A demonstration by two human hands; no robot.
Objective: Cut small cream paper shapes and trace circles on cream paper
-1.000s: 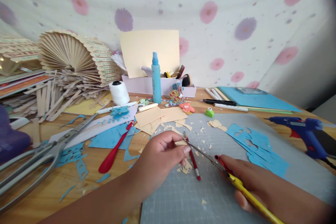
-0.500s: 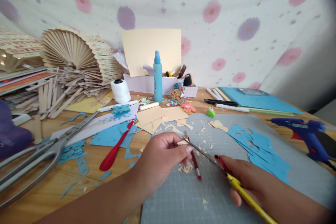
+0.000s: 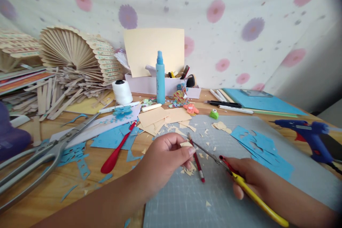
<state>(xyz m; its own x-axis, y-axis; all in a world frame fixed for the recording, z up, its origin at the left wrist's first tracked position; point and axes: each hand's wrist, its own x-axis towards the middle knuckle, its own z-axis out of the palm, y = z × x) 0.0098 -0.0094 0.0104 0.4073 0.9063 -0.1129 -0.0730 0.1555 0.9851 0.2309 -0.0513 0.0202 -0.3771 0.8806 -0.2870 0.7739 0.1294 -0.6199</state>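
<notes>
Between the thumb and fingers of my left hand [image 3: 171, 156] is a small piece of cream paper [image 3: 186, 144], partly covered by the fingers. My right hand [image 3: 251, 178] is closed round scissors [image 3: 213, 157] with yellow and red handles. Their blades point left, with the tips just beside the paper. Below the hands lies a grey cutting mat [image 3: 181, 199]. On it, a dark red pencil [image 3: 199, 167] passes under the blades among cream paper scraps [image 3: 189, 171]. Cut cream pieces [image 3: 221, 127] with rounded edges rest farther back.
Large metal shears [image 3: 50, 156] and a red-handled tool [image 3: 117, 149] lie left. Blue paper cutouts [image 3: 259, 149] and a blue glue gun [image 3: 307, 131] are on the right. A blue spray bottle [image 3: 160, 82] and a thread spool [image 3: 122, 92] stand behind, near piled wooden sticks [image 3: 61, 92].
The scissors have drawn slightly right, their tips coming away from the paper, and the yellow handle has swung outward. My left hand keeps its hold nearly in place.
</notes>
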